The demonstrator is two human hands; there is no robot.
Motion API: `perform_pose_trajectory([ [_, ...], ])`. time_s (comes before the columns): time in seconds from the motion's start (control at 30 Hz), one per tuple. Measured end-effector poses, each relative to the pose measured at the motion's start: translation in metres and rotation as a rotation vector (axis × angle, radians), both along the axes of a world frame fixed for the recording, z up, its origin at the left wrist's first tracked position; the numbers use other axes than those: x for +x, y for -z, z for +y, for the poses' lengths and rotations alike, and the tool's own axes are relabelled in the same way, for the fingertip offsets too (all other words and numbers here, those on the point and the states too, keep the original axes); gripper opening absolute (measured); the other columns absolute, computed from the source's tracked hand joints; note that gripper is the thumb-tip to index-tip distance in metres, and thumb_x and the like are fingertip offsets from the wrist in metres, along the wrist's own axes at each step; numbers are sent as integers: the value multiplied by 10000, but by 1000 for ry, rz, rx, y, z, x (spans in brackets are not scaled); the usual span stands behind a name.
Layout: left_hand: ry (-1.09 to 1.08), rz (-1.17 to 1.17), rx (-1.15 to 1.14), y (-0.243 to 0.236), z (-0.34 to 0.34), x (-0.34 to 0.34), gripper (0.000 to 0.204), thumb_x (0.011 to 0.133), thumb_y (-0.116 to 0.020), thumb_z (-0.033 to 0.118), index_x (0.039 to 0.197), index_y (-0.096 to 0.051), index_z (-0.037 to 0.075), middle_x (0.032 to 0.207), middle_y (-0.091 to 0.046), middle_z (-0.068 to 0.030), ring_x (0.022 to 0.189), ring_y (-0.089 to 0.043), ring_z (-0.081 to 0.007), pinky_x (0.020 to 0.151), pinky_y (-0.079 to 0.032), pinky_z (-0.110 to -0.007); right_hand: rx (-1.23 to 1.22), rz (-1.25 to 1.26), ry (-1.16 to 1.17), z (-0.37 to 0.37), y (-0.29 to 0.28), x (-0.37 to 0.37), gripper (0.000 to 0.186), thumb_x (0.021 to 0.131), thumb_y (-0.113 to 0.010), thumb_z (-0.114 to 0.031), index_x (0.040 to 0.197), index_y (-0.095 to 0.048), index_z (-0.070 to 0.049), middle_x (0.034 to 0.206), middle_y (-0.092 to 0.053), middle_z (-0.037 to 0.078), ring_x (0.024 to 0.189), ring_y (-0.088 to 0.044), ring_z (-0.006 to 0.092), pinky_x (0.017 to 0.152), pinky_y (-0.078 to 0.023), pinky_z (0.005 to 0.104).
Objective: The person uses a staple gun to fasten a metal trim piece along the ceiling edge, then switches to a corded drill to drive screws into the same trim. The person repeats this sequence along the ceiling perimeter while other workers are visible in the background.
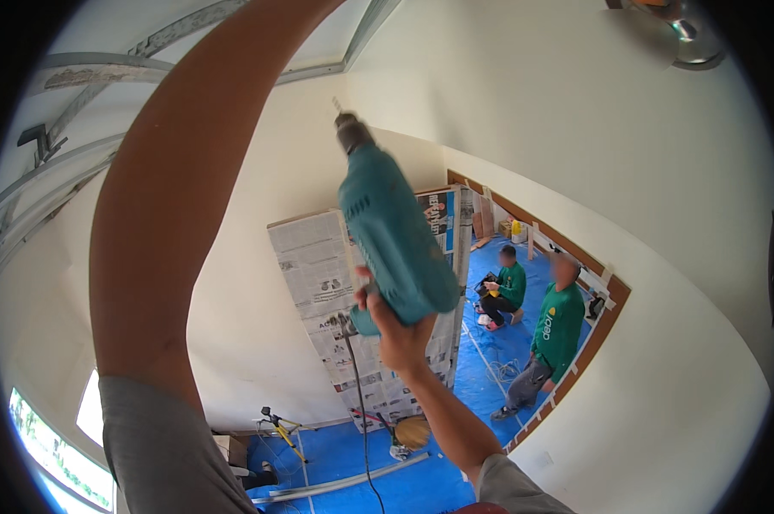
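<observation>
My right hand (401,336) grips a teal electric drill (395,231) by its handle, raised in front of me. The drill's black chuck (351,133) carries a thin bit (336,104) that points up and slightly left, toward the cream wall. From the base of the handle a dark power cord (360,411) hangs down. My left arm (169,197) reaches up past the top edge, near the metal ceiling frame (190,30), so that hand lies outside the picture. The bit appears apart from the wall and the frame.
A door (306,265) covered in newspaper stands open behind the drill. Through the doorway, one person (558,325) stands and another (507,283) crouches, both in green shirts. Blue sheeting (336,463) covers the floor, with a yellow tripod (293,437) and long pale strips (353,482) on it.
</observation>
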State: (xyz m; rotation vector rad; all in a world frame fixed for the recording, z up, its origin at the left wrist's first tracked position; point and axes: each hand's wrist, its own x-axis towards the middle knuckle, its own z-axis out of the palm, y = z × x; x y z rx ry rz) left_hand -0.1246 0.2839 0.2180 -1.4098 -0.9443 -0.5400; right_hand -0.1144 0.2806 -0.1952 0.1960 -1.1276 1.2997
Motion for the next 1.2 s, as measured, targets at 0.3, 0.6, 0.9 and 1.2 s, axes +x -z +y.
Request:
perform_pose_trajectory([
  [0.3,48,-74,-104,8,-13,6,494,848,-731,20,1280,-510,-74,951,-705,-305,963,-692,-467,861,-583,-510,7,324,14,40,-109,-64,231,917,-570,52,1143,-612,64,947,-694,129,668,-608,156,616,-497,313],
  [0.6,58,205,46,5,-7,-3,453,824,-765,47,1195,-536,-77,948,-698,-314,957,-676,-492,845,-576,-514,-10,498,-4,59,-134,-79,93,899,-582,77,979,-617,47,926,-696,98,687,-634,129,621,-515,285],
  [0.9,17,167,-6,-3,-5,1,449,827,-765,40,1196,-533,-67,934,-704,-308,923,-691,-478,785,-593,-506,10,554,-6,64,-154,-90,127,874,-590,78,995,-615,51,947,-712,123,690,-643,139,625,-534,296],
  [1.2,23,122,-45,3,-9,4,420,837,-754,20,1183,-531,-60,923,-710,-296,889,-707,-465,771,-607,-495,20,571,-53,71,-152,-94,247,893,-563,36,1137,-597,60,960,-701,177,657,-619,199,620,-513,336],
])
